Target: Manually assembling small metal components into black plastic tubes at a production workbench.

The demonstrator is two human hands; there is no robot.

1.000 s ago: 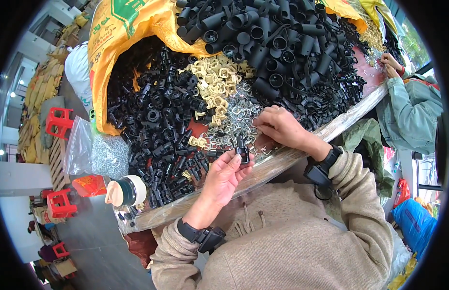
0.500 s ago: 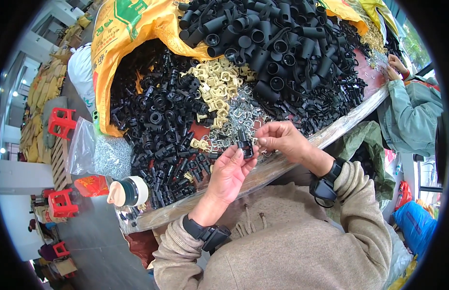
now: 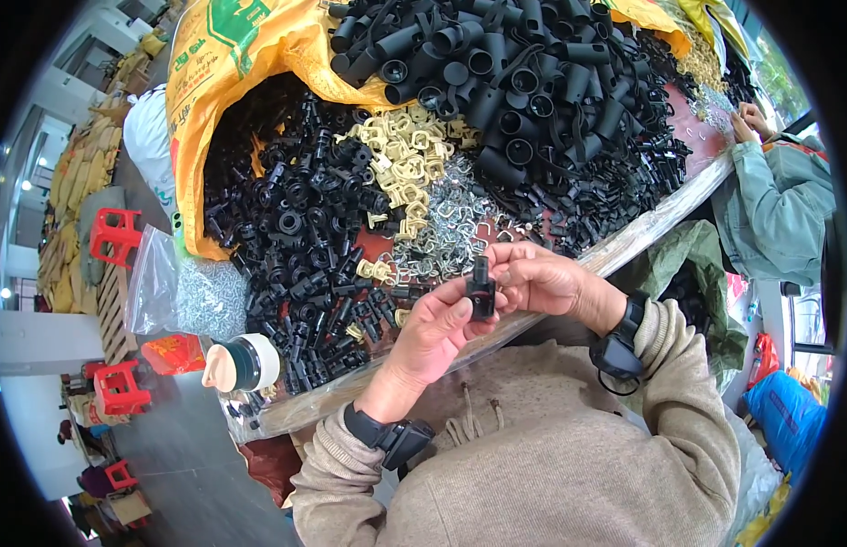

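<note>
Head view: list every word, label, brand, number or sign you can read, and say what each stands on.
Yellow sack: printed characters and a green emblem; I won't copy out the wording.
Red packet: markings too small to read.
Blue bag: dark markings, too blurred to read.
Black part in the left hand: no legible lettering.

One black part sits in the grip, with two wrist devices behind it. Left of it stand one cup and, farther off, at least three red stools.
</note>
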